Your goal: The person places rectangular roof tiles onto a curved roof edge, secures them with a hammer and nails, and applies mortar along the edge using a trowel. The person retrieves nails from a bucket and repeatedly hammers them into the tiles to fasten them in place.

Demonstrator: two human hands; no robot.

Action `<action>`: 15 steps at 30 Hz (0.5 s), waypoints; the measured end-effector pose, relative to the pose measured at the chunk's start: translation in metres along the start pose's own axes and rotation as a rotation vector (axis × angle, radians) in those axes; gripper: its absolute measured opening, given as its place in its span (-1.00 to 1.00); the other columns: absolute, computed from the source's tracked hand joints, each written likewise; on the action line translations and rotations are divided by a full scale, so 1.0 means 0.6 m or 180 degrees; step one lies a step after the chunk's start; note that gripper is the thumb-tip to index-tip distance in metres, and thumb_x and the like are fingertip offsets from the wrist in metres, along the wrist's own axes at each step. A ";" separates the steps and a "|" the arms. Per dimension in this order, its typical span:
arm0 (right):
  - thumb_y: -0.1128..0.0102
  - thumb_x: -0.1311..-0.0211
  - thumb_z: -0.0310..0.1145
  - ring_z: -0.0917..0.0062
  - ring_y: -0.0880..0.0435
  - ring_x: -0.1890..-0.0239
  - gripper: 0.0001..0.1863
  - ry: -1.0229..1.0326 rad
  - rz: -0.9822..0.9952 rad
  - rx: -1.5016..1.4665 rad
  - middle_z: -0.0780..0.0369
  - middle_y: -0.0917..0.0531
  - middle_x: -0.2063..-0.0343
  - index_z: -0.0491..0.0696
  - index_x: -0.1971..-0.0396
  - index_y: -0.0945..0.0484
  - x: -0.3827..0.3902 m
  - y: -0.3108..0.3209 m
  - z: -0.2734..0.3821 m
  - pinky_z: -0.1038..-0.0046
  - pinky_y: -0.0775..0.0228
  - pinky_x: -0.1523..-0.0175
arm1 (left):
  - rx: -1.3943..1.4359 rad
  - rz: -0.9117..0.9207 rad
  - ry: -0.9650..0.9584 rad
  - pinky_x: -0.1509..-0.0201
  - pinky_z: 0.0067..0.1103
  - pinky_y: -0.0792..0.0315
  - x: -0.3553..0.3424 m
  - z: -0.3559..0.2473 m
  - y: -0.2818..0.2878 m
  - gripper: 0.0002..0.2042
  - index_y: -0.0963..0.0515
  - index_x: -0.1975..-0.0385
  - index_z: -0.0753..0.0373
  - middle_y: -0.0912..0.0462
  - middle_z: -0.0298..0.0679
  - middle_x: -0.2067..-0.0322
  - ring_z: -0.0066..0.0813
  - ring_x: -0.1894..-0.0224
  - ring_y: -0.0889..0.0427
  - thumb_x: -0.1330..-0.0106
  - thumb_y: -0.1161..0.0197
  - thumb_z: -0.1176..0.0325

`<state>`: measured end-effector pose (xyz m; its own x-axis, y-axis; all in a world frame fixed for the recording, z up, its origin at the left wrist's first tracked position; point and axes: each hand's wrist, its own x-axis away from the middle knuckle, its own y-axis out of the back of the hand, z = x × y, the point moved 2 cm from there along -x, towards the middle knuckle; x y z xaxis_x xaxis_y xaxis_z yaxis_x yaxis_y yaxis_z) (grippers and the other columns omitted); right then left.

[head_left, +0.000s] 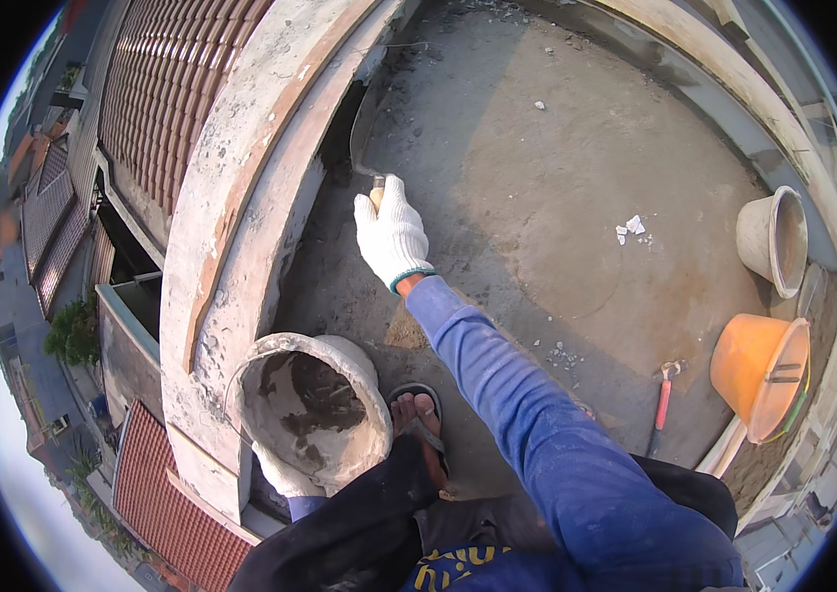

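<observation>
My right hand (394,234), in a white knitted glove, is closed around the wooden handle of a trowel (363,133). The trowel's thin metal blade stands edge-on beside the inner face of the concrete parapet (231,187). At the lower left, my left hand (285,474), gloved too, grips the underside of a mortar-crusted bucket (367,380). That bucket is tilted with its mouth toward me, and wet grey mortar smears its inside. Part of my left hand is hidden behind the bucket.
On the right stand a grey bucket (759,237) and an orange bucket (744,365), both tipped. A red-handled hammer (662,403) lies on the concrete floor (576,187), near white rubble (632,228). Beyond the parapet, tiled roofs (177,79) lie below. My sandalled foot (420,414) is beside the mortar-crusted bucket.
</observation>
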<state>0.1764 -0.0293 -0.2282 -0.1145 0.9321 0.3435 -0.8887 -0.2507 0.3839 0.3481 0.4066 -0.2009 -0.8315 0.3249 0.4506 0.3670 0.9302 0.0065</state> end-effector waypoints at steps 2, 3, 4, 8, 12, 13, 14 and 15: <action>-0.25 -0.59 -0.14 -0.14 -0.80 -0.05 -0.47 0.0021 0.0210 0.0093 -0.15 -0.77 0.03 -0.13 -0.34 -0.37 -0.019 -0.021 0.038 -0.07 -0.67 -0.10 | 0.0136 0.0107 0.0074 -0.47 -0.23 -0.50 -0.010 0.015 0.010 -0.32 -0.29 -0.66 0.13 -0.43 -0.19 -0.55 -0.11 -0.43 -0.53 -0.75 0.03 -0.20; -0.25 -0.58 -0.15 -0.13 -0.80 -0.06 -0.44 0.0122 0.0098 0.0254 -0.13 -0.77 0.00 -0.13 -0.37 -0.33 -0.016 -0.041 0.020 -0.07 -0.67 -0.13 | 0.0209 0.0175 0.0130 -0.44 -0.24 -0.53 -0.014 0.021 0.005 -0.32 -0.30 -0.65 0.13 -0.45 -0.19 -0.54 -0.11 -0.42 -0.55 -0.74 0.00 -0.20; -0.25 -0.57 -0.14 -0.12 -0.79 -0.08 -0.41 0.0364 0.0122 0.0335 -0.11 -0.77 -0.04 -0.14 -0.38 -0.31 -0.002 -0.045 -0.011 -0.07 -0.67 -0.15 | 0.0271 0.0280 0.0255 -0.48 -0.24 -0.49 -0.020 0.025 0.001 -0.32 -0.29 -0.66 0.13 -0.43 -0.19 -0.55 -0.12 -0.45 -0.51 -0.74 0.00 -0.19; -0.25 -0.57 -0.10 -0.11 -0.79 -0.08 -0.43 0.0095 0.1358 0.0476 -0.08 -0.78 -0.05 -0.03 -0.39 -0.32 0.135 -0.045 -0.097 -0.09 -0.65 -0.16 | 0.0561 0.0475 0.0717 -0.61 -0.23 -0.34 0.012 0.003 -0.010 -0.32 -0.23 -0.70 0.12 -0.34 -0.20 -0.63 -0.14 -0.56 -0.38 -0.75 -0.01 -0.14; -0.29 -0.55 -0.06 -0.11 -0.81 -0.01 -0.43 0.0442 0.1204 0.0785 -0.03 -0.82 0.03 0.01 -0.38 -0.37 0.198 0.086 -0.134 -0.12 -0.65 -0.08 | 0.0664 0.0147 0.0858 -0.32 -0.31 -0.59 0.064 -0.078 -0.108 -0.38 -0.40 -0.59 0.11 -0.59 -0.19 -0.42 -0.18 -0.31 -0.61 -0.72 -0.13 -0.13; -0.29 -0.54 -0.08 -0.09 -0.82 0.00 -0.44 0.0423 0.1200 0.0925 -0.02 -0.83 0.05 -0.01 -0.37 -0.40 0.195 0.127 -0.127 -0.08 -0.66 -0.08 | 0.0867 0.0316 0.0702 -0.31 -0.33 -0.59 0.072 -0.095 -0.133 -0.40 -0.40 -0.58 0.13 -0.60 -0.23 -0.41 -0.26 -0.29 -0.63 -0.72 -0.17 -0.08; -0.30 -0.54 -0.07 -0.08 -0.83 0.05 -0.43 0.0490 0.1171 0.1022 -0.01 -0.83 0.11 -0.04 -0.36 -0.41 0.188 0.181 -0.116 -0.05 -0.66 -0.06 | 0.0669 0.0476 0.0599 -0.31 -0.34 -0.61 0.070 -0.108 -0.154 -0.43 -0.42 -0.56 0.17 -0.62 -0.22 -0.39 -0.29 -0.29 -0.64 -0.73 -0.17 -0.02; -0.31 -0.53 -0.06 -0.06 -0.83 0.09 -0.42 0.0632 0.1248 0.1134 0.00 -0.82 0.17 -0.06 -0.35 -0.42 0.176 0.240 -0.092 -0.01 -0.66 -0.02 | 0.0460 0.0608 0.0474 -0.32 -0.36 -0.62 0.070 -0.124 -0.169 -0.46 -0.43 -0.54 0.21 -0.63 -0.21 -0.37 -0.32 -0.28 -0.66 -0.74 -0.17 0.03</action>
<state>0.0118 0.0474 -0.1840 -0.5178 0.7741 0.3642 -0.5619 -0.6288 0.5375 0.3069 0.3132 -0.1161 -0.6786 0.4780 0.5577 0.4391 0.8727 -0.2137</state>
